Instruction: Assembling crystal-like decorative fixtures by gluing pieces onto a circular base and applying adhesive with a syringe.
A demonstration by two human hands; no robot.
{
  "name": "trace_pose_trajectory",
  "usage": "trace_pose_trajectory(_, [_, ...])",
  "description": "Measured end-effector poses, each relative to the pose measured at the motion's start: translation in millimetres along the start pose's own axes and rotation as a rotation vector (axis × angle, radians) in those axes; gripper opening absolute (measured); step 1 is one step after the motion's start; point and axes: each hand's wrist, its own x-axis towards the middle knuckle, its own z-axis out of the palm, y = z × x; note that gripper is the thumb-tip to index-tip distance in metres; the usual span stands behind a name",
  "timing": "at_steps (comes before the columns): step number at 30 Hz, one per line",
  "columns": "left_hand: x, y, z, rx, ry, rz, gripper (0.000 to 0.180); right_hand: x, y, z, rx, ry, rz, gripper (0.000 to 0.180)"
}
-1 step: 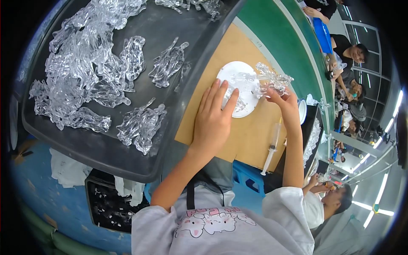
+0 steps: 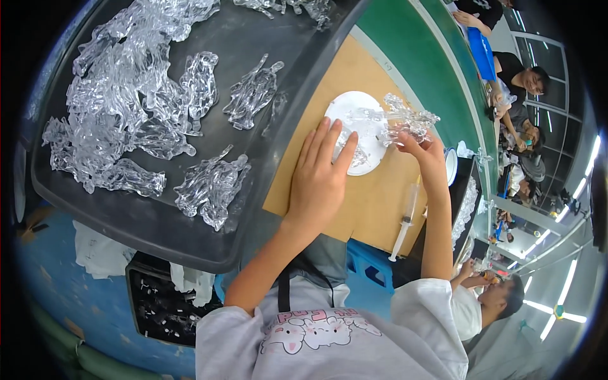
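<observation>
Right hand [image 2: 425,158] pinches a clear plastic piece [image 2: 408,121] at its lower edge: light, stiff, brittle-looking. Left hand [image 2: 320,174] lies flat, fingers open, on the white disc [image 2: 354,114] at twelve o'clock.

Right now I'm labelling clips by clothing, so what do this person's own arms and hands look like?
Both forearms are bare. The left hand and right hand wear no gloves, and no rings or watch show. Short, loose light-grey sleeves end near the elbows, part of a T-shirt with a pink cartoon print on the chest.
</observation>
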Motion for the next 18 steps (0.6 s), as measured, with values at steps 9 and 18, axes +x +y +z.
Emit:
trace_pose_trajectory(9, [0, -1, 1, -0.021, -0.005, -0.001, 0.042, -3, -3, 9, -0.120, 0.045, -0.061, 0.024])
trace_pose_trajectory(18, [-1, -1, 0, -0.005, -0.001, 0.001, 0.041, -15, -8, 18, -0.369, 0.157, -0.054, 0.023])
